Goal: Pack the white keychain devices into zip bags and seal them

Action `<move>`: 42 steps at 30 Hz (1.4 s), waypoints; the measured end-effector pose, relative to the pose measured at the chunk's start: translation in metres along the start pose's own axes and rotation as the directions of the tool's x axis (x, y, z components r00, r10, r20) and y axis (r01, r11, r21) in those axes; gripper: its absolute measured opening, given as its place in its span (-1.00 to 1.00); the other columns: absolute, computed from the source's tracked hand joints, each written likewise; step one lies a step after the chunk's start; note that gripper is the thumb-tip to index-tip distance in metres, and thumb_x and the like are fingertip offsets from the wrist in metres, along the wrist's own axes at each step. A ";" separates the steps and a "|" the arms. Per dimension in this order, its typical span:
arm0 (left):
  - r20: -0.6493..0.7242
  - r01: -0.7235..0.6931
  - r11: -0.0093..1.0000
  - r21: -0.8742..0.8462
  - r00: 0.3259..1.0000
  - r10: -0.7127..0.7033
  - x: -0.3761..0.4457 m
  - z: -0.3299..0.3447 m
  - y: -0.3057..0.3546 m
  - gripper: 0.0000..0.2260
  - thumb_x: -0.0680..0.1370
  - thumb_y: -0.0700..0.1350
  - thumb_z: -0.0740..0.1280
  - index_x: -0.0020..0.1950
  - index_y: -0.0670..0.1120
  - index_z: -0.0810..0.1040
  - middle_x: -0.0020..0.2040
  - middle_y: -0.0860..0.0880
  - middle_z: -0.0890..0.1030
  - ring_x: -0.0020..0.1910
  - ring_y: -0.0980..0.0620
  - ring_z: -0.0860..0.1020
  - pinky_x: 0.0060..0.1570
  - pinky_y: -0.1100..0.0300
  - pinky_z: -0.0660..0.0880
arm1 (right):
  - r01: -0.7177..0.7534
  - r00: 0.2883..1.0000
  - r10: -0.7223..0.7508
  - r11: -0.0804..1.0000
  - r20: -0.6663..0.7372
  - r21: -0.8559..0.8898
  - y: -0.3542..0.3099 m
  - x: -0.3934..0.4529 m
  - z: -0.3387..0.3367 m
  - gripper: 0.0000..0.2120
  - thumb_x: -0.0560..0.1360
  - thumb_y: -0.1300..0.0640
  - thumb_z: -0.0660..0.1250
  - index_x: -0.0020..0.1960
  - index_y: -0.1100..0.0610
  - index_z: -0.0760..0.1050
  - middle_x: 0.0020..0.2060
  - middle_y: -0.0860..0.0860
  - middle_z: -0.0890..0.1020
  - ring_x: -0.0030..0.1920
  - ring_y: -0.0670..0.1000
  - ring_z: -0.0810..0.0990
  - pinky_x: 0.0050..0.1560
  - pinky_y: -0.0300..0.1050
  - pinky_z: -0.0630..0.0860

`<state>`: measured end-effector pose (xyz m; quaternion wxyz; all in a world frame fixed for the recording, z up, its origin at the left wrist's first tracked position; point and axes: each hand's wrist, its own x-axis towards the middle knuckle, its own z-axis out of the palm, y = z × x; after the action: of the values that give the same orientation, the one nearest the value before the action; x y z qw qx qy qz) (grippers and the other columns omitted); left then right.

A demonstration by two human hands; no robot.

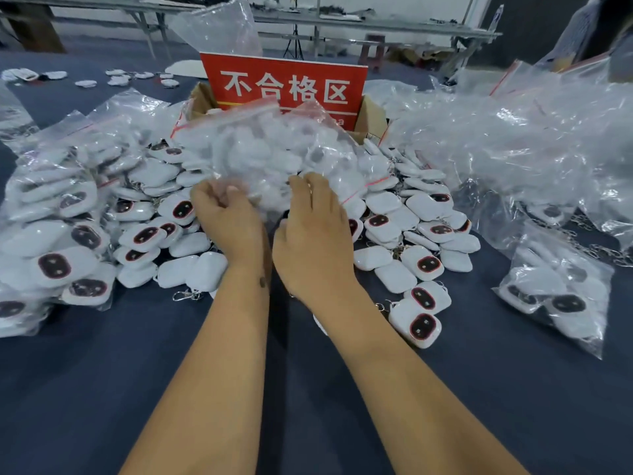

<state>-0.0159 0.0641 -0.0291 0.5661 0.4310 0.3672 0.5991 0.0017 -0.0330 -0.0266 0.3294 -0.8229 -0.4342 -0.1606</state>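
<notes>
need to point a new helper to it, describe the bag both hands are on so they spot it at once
Find the red sign standing in the cardboard box. Just in front lies a full zip bag, atop the loose white devices. Unlike other bags, the left hand and right hand touch it.

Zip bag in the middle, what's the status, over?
Left hand grips zip bag, right hand flat against it. Bag full of white devices, blurred, seal unclear. Loose devices heaped beneath; red sign behind.
</notes>
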 end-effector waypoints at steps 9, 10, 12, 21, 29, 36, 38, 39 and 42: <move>-0.066 -0.061 0.992 -0.113 0.996 0.053 -0.003 0.000 0.005 -0.76 0.55 -0.37 0.16 -0.09 -0.01 0.28 -0.09 -0.02 0.42 -0.14 -0.03 0.49 -0.05 -0.21 0.55 | 0.140 0.958 -0.014 0.895 0.286 -0.423 0.076 0.018 0.016 -0.49 0.68 -0.11 0.01 0.58 0.06 0.18 0.61 0.03 0.07 0.60 0.11 -0.04 0.53 0.14 -0.26; -0.055 -0.055 0.992 -0.113 0.997 0.049 -0.002 0.001 0.004 -0.77 0.55 -0.36 0.16 -0.06 -0.01 0.29 -0.07 -0.03 0.43 -0.13 -0.03 0.50 -0.05 -0.21 0.55 | 0.149 0.959 -0.021 0.884 0.282 -0.442 0.081 0.021 0.014 -0.49 0.68 -0.12 0.00 0.57 0.04 0.19 0.61 0.02 0.08 0.60 0.12 -0.04 0.53 0.15 -0.25; -0.035 -0.036 0.996 -0.077 0.999 0.033 -0.002 0.002 0.000 -0.79 0.58 -0.33 0.16 0.01 -0.01 0.31 -0.05 -0.01 0.47 -0.13 0.01 0.52 -0.03 -0.13 0.57 | 0.155 0.959 -0.018 0.869 0.284 -0.469 0.088 0.027 0.010 -0.49 0.67 -0.15 0.00 0.56 0.03 0.21 0.61 0.01 0.06 0.61 0.12 -0.05 0.53 0.18 -0.25; 0.055 0.046 0.998 0.042 0.997 -0.048 0.001 0.003 -0.012 -0.77 0.64 -0.29 0.16 0.19 -0.01 0.46 -0.04 0.11 0.59 -0.09 0.08 0.62 0.02 0.11 0.62 | 0.075 0.950 -0.095 0.994 0.299 0.078 0.049 0.016 -0.034 -0.69 0.58 -0.01 0.25 0.24 0.10 0.55 0.21 0.01 0.57 0.25 0.05 0.47 0.26 -0.02 0.36; 0.052 0.054 0.998 0.028 0.997 -0.055 0.002 0.003 -0.011 -0.75 0.61 -0.33 0.13 0.13 -0.03 0.48 -0.04 0.06 0.59 -0.14 0.12 0.59 -0.20 0.29 0.57 | 0.272 0.783 -0.185 0.960 0.594 -0.060 0.037 -0.032 -0.025 -0.33 0.61 -0.19 0.16 0.58 0.13 0.14 0.57 0.11 0.15 0.57 0.09 0.07 0.56 -0.01 -0.02; 0.084 0.131 0.988 -0.086 0.989 -0.123 0.003 0.002 -0.006 -0.86 0.56 -0.24 0.27 0.10 -0.11 0.52 -0.31 0.09 0.52 -0.43 0.17 0.43 -0.36 0.27 0.40 | 0.256 0.943 -0.159 0.908 0.291 -0.332 0.041 0.033 0.018 -0.78 0.56 0.13 0.14 0.06 0.11 0.55 0.02 0.04 0.57 0.09 0.13 0.44 -0.08 -0.05 0.15; 0.076 0.098 0.991 -0.091 0.993 -0.091 0.001 0.001 -0.004 -0.92 0.59 -0.22 0.27 0.06 -0.09 0.51 -0.30 0.09 0.53 -0.40 0.17 0.44 -0.33 0.27 0.43 | 0.199 0.959 -0.117 0.926 0.259 -0.321 0.041 0.040 0.024 -0.79 0.55 0.14 0.16 0.02 0.12 0.57 -0.03 0.05 0.59 0.07 0.13 0.46 -0.11 -0.07 0.09; 0.070 0.053 0.995 -0.083 0.996 -0.047 0.000 0.001 -0.002 -0.92 0.60 -0.23 0.26 0.03 -0.07 0.48 -0.26 0.08 0.54 -0.35 0.16 0.48 -0.26 0.22 0.48 | 0.177 0.965 -0.106 0.938 0.239 -0.298 0.042 0.041 0.025 -0.79 0.56 0.13 0.17 0.01 0.13 0.57 -0.06 0.04 0.57 0.06 0.13 0.46 -0.11 -0.08 0.10; 0.082 -0.188 0.979 -0.085 0.977 0.195 -0.006 0.002 0.002 -0.78 0.59 -0.32 0.22 -0.10 0.00 0.39 -0.14 0.04 0.50 -0.12 0.23 0.54 0.09 0.10 0.51 | 0.051 0.997 -0.049 0.998 0.061 -0.028 0.052 0.036 0.016 -0.83 0.56 0.12 0.20 -0.08 0.12 0.55 -0.21 -0.05 0.46 -0.06 0.07 0.47 -0.13 -0.10 0.23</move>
<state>-0.0152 0.0581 -0.0272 0.5378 0.4689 0.2749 0.6444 0.0641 -0.0213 -0.0396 0.2996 -0.8211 -0.4621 -0.1503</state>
